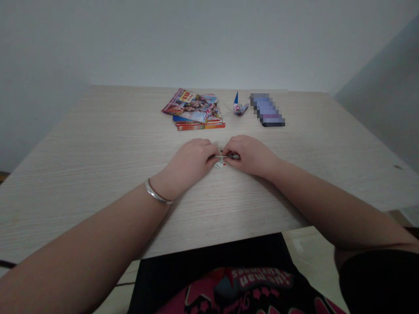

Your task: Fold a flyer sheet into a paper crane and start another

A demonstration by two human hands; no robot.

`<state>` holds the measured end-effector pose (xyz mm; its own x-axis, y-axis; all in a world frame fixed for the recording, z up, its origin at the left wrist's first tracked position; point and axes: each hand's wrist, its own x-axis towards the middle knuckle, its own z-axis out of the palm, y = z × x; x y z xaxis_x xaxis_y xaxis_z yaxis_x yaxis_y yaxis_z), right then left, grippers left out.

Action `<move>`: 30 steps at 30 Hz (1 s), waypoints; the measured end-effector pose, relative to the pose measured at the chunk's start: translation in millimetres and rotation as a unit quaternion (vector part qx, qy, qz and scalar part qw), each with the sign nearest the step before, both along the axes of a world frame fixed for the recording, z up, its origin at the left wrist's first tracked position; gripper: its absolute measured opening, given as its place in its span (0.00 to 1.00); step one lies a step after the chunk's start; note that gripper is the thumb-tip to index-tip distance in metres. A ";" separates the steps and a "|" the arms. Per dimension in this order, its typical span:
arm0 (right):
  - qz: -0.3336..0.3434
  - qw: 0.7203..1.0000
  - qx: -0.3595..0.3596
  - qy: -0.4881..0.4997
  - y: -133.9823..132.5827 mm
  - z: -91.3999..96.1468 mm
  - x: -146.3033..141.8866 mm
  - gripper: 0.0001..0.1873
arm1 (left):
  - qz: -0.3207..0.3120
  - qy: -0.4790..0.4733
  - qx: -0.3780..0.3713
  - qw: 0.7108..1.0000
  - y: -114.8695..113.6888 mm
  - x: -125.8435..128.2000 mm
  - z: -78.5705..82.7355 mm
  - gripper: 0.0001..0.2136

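My left hand [194, 158] and my right hand [249, 153] meet on the light wooden table [98, 148], fingers curled and pinched together. Between the fingertips lies a small folded piece of printed paper [222, 160], white with red marks, mostly hidden by the fingers. Both hands grip it from opposite sides and press it against the tabletop. A silver bangle [156, 194] circles my left wrist.
Farther back lies a stack of colourful printed paper sheets [195, 109]. To its right stands a small folded paper figure [239, 106] with a blue tip, then a dark phone [268, 111]. The table's near edge runs just above my lap.
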<state>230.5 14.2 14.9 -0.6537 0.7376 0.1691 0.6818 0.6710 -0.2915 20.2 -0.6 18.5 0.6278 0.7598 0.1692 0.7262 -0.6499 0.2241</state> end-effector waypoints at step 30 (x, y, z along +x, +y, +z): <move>-0.097 0.987 -0.075 -0.100 11.4 15.7 32.7 0.06 | 0.022 0.029 0.023 0.999 -2.7 -3.3 0.3 0.07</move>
<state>263.2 25.6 30.7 -0.5071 0.8591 -0.0687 0.8469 0.4820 -0.2246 16.9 -3.4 18.8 0.6033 0.7795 0.1685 0.7654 -0.6253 0.1525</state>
